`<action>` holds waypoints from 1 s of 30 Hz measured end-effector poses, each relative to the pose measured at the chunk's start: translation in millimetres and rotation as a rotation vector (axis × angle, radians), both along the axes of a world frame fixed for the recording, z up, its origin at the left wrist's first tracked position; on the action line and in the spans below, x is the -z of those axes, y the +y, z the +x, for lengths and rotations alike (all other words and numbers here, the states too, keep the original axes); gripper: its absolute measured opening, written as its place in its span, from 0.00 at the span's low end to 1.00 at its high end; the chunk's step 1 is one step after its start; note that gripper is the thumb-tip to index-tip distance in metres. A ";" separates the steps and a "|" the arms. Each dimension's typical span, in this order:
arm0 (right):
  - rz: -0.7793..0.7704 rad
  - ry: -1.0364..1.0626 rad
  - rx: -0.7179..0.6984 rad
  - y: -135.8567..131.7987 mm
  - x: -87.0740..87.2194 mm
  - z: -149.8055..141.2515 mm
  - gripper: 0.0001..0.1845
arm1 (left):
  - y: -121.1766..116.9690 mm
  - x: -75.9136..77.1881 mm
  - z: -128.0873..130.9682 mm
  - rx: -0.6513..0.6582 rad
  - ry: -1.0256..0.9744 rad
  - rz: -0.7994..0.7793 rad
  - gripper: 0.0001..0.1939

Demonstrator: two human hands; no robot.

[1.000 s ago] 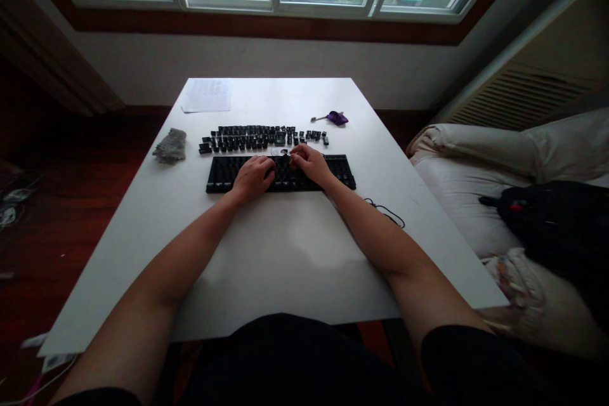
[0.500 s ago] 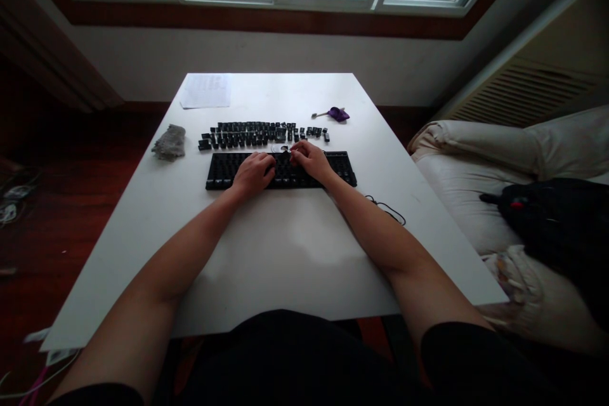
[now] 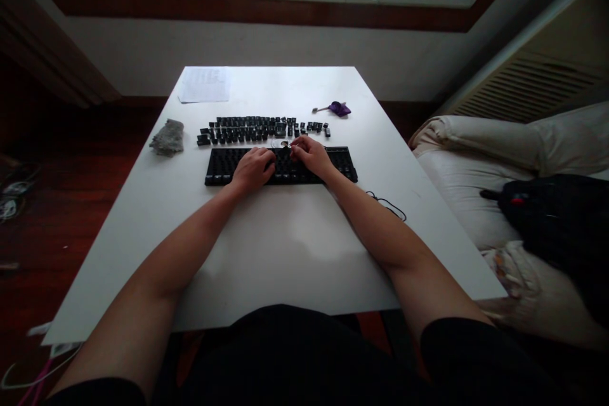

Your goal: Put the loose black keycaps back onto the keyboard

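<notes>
A black keyboard (image 3: 221,168) lies across the white table, most of its keycaps off and a row still along its front edge. My left hand (image 3: 254,168) rests on its middle-left part, holding nothing visible, fingers bent but apart. Over the middle-right part, my right hand (image 3: 309,153) pinches a keycap puller (image 3: 285,144) with thin wire; its details are too small to make out. Loose black keycaps (image 3: 242,134) stand in rows just behind the keyboard.
A grey cloth (image 3: 168,137) lies at the left, with paper sheets (image 3: 205,85) at the back left. Behind on the right are a brush (image 3: 322,110) and a purple item (image 3: 339,109). A black cable (image 3: 387,205) curls beside my right forearm. A sofa (image 3: 457,184) stands right of the table.
The camera view has tilted slightly, shifting the scene a little upward. Both hands keep nearly the same place on the keyboard.
</notes>
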State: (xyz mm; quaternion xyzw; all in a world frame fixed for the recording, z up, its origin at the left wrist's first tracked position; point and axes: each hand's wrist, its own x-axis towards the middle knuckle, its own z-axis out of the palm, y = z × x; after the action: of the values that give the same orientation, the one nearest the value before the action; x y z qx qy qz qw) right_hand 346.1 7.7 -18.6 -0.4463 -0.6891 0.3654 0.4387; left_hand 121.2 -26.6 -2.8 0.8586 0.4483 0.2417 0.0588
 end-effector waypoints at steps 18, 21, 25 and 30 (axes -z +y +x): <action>0.002 0.032 -0.009 0.8 1.8 -1.3 0.16 | -2.1 -2.6 1.4 -0.022 0.042 -0.002 0.08; 0.008 0.044 -0.005 2.1 3.7 -1.4 0.16 | -2.5 -3.3 1.3 -0.023 0.051 0.000 0.08; 0.024 0.033 -0.012 2.5 4.3 -1.1 0.15 | -1.7 -2.4 1.0 -0.020 0.049 0.008 0.08; 0.039 0.024 -0.015 2.5 4.4 -0.5 0.15 | -0.8 -0.9 0.7 -0.014 0.049 0.014 0.08</action>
State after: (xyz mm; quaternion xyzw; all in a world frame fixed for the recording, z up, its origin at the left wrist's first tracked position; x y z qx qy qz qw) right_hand 345.6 10.2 -23.1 -0.4278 -0.6941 0.3606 0.4529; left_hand 122.0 -27.4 -1.9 0.8615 0.4537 0.2243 0.0401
